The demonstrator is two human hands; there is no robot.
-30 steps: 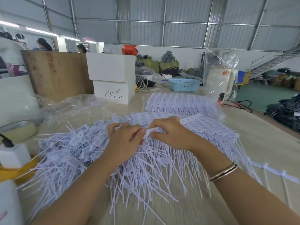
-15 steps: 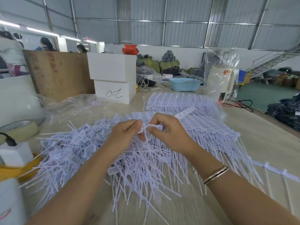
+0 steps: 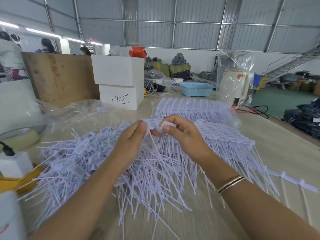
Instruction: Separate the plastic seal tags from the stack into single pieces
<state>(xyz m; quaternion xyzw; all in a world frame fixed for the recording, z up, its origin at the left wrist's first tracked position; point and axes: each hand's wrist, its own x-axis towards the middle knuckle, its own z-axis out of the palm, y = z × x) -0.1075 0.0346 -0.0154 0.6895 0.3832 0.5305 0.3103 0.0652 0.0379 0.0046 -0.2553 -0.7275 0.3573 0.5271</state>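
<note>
Both hands are raised over the middle of the wooden table [image 3: 285, 153]. My left hand [image 3: 131, 142] pinches a single white seal tag [image 3: 152, 141] whose thin tail hangs down. My right hand [image 3: 181, 135] pinches the head of a joined strip of tags [image 3: 168, 125] next to it. Below and to the left lies a loose heap of separated tags [image 3: 83, 158]. Joined stacks of tags [image 3: 230, 141] spread under and right of my right hand, with another stack [image 3: 192, 108] farther back.
Two stacked white boxes [image 3: 119, 84] and a clear plastic bag [image 3: 78, 115] stand behind the heap. A blue basket [image 3: 196, 89] and a bagged white appliance [image 3: 233, 85] sit at the back right. A white adapter with a black plug [image 3: 13, 161] is at the left edge. People stand far left.
Both hands have lifted off the pile and drawn slightly apart. The left hand now holds one tag clear of the strip in the right hand.
</note>
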